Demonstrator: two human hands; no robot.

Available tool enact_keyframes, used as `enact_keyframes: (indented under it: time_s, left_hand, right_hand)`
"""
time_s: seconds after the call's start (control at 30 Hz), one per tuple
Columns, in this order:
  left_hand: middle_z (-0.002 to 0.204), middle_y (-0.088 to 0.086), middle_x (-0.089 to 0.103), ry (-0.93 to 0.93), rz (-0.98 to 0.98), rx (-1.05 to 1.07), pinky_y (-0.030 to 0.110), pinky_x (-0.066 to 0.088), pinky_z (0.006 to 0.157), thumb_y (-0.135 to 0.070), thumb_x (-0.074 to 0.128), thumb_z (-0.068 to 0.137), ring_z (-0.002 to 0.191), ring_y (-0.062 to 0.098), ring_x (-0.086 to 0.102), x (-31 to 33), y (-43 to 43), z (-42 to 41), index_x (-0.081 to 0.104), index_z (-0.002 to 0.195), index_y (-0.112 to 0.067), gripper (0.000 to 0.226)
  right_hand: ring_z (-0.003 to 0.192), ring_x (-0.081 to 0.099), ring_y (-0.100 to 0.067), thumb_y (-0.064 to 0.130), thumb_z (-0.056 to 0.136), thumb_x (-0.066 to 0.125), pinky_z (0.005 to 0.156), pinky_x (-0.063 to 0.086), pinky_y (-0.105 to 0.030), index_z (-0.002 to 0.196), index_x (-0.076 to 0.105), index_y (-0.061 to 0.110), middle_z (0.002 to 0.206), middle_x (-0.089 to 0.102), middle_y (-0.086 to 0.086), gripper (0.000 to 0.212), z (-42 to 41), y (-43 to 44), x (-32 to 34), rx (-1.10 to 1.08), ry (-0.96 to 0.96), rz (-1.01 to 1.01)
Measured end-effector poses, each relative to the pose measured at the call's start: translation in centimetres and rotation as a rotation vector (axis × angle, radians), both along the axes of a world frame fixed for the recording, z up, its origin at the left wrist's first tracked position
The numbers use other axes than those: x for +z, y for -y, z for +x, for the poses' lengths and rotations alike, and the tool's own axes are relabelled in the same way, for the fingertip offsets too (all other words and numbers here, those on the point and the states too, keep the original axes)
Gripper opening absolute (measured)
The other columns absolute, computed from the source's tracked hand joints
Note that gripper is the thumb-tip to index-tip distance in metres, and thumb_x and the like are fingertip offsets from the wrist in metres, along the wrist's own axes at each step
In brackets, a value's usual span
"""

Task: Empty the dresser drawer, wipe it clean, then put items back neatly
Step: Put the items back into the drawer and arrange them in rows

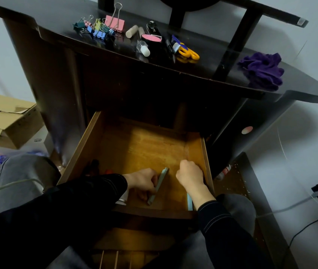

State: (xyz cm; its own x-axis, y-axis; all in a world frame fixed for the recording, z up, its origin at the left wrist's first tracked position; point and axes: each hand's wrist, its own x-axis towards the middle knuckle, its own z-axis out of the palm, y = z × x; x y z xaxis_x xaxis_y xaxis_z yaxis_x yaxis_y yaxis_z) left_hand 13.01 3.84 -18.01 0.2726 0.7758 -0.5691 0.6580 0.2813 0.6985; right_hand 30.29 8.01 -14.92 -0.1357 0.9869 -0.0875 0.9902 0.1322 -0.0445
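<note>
Emptying the drawer (84,144), likely: left hand (144,181) grips blue pen (161,183), right hand (190,174) curled, grasp unclear; next, lift it to the counter (193,66)

The one wide-angle camera, worn on the head, is looking forward and steeply down, sitting close above the open drawer (146,150); the tabletop (203,72) is filling the upper frame beyond it.

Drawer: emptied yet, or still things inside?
Not empty. In the drawer the left hand grips a pale blue pen, and another pale blue thing lies by the front right corner.
</note>
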Motion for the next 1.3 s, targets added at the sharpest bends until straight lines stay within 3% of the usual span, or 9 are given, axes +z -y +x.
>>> enact_keyframes:
  time_s: [0.17,0.3,0.47,0.57,0.7,0.9,1.07,1.17,1.3]
  left_hand:
    - [0.086,0.019,0.070,0.090,-0.081,0.107,0.033,0.060,0.052,-0.004,0.067,0.092,0.053,0.021,0.068,0.1,-0.2,0.8,0.049,0.120,-0.004,0.034]
    - [0.079,0.017,0.071,0.119,-0.105,0.159,0.032,0.058,0.048,-0.002,0.064,0.091,0.052,0.022,0.068,0.3,-0.5,3.0,0.041,0.128,-0.005,0.044]
    - [0.086,0.018,0.073,0.097,-0.144,0.140,0.026,0.054,0.043,-0.004,0.061,0.093,0.050,0.017,0.068,0.3,-0.8,5.9,0.053,0.099,-0.003,0.010]
    - [0.094,0.020,0.074,0.099,-0.187,0.108,0.027,0.058,0.050,-0.005,0.060,0.095,0.056,0.018,0.069,0.2,-0.8,6.8,0.060,0.092,-0.001,0.005]
    - [0.104,0.024,0.073,0.115,-0.225,0.075,0.029,0.058,0.056,-0.006,0.064,0.094,0.058,0.018,0.068,0.1,-0.8,7.8,0.057,0.118,0.003,0.027]
    - [0.109,0.018,0.073,0.010,-0.169,-0.013,0.028,0.057,0.056,-0.010,0.064,0.095,0.055,0.013,0.066,-0.6,-0.9,9.0,0.060,0.120,0.001,0.028]
    - [0.089,0.016,0.076,-0.066,-0.119,-0.029,0.034,0.060,0.062,-0.018,0.058,0.097,0.052,0.019,0.066,-0.5,-0.8,8.8,0.066,0.081,-0.008,0.020]
    - [0.085,0.014,0.075,-0.087,-0.042,0.033,0.042,0.063,0.066,-0.018,0.056,0.095,0.062,0.025,0.072,-0.7,-0.9,8.7,0.065,0.082,-0.009,0.019]
    - [0.079,0.004,0.068,-0.106,0.117,0.095,0.029,0.058,0.048,-0.038,0.067,0.091,0.059,0.018,0.068,-0.7,-1.3,9.2,0.058,0.083,-0.019,0.022]
  right_hand:
    - [0.068,0.069,-0.017,0.018,0.101,0.053,0.065,0.062,-0.037,0.110,0.062,0.019,0.083,0.070,-0.002,0.013,0.4,-0.2,0.6,-0.056,-0.433,0.014]
    - [0.085,0.069,-0.024,0.019,0.101,0.052,0.070,0.058,-0.034,0.109,0.062,0.015,0.097,0.070,-0.005,0.013,0.3,-0.3,1.1,0.044,-0.131,0.136]
    - [0.122,0.049,-0.029,0.014,0.096,0.052,0.099,0.045,-0.040,0.120,0.064,0.014,0.124,0.061,-0.006,0.027,2.3,-1.7,2.3,0.316,0.204,0.348]
    - [0.137,0.041,-0.030,0.017,0.089,0.062,0.114,0.035,-0.046,0.120,0.067,0.016,0.137,0.056,-0.008,0.031,4.7,-2.3,2.3,0.306,0.166,0.437]
    - [0.136,0.041,-0.026,0.018,0.091,0.062,0.106,0.042,-0.043,0.123,0.066,0.016,0.149,0.046,-0.003,0.031,5.8,-1.9,1.3,0.139,-0.104,0.352]
    - [0.123,0.051,-0.025,0.018,0.092,0.062,0.088,0.053,-0.034,0.119,0.066,0.014,0.147,0.044,-0.003,0.028,5.4,-1.5,1.6,0.075,-0.169,0.349]
    - [0.126,0.050,-0.021,0.020,0.094,0.060,0.086,0.053,-0.030,0.119,0.066,0.016,0.149,0.041,0.000,0.026,5.4,-1.4,1.7,0.054,-0.204,0.323]
    - [0.124,0.051,-0.022,0.019,0.094,0.060,0.084,0.053,-0.030,0.117,0.066,0.016,0.148,0.042,0.000,0.025,5.4,-1.4,1.7,0.053,-0.207,0.324]
    - [0.123,0.051,-0.022,0.020,0.093,0.061,0.081,0.055,-0.031,0.117,0.066,0.016,0.148,0.042,0.000,0.024,5.3,-1.4,1.8,0.057,-0.183,0.330]
